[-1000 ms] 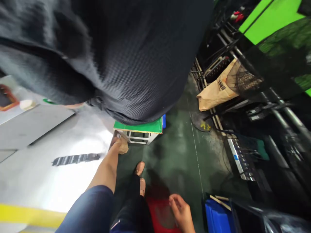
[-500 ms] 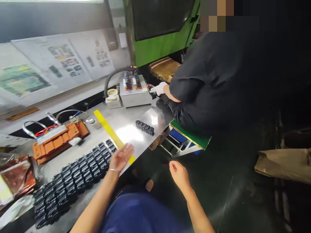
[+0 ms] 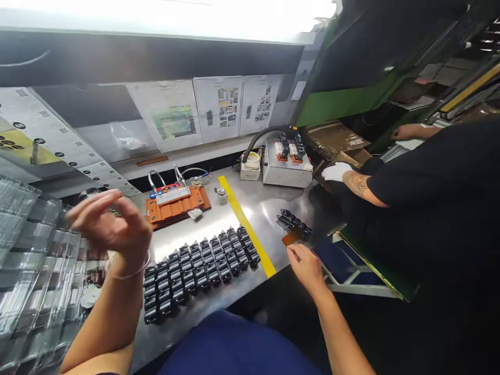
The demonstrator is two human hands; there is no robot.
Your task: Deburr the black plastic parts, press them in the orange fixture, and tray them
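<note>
My left hand is raised beside the stacked clear plastic trays, blurred, its fingers loosely curved and apart with nothing visible in them. My right hand is at the front of the metal bench, fingertips pinched together. At those fingertips shows a small orange-brown patch; whether it is a held piece or a reflection I cannot make out. Just beyond it lies a black ribbed plastic part. Several rows of similar black parts lie left of the yellow tape.
An orange fixture with handles stands at the back, near a small metal-topped jar. A grey box holds black parts in orange seats. At right sits a co-worker with a white-gloved hand, by a green-topped stool.
The view has swung left. My left hand has moved from the black rows up to the clear trays. My right hand has come from beside the bench to near the single black part.
</note>
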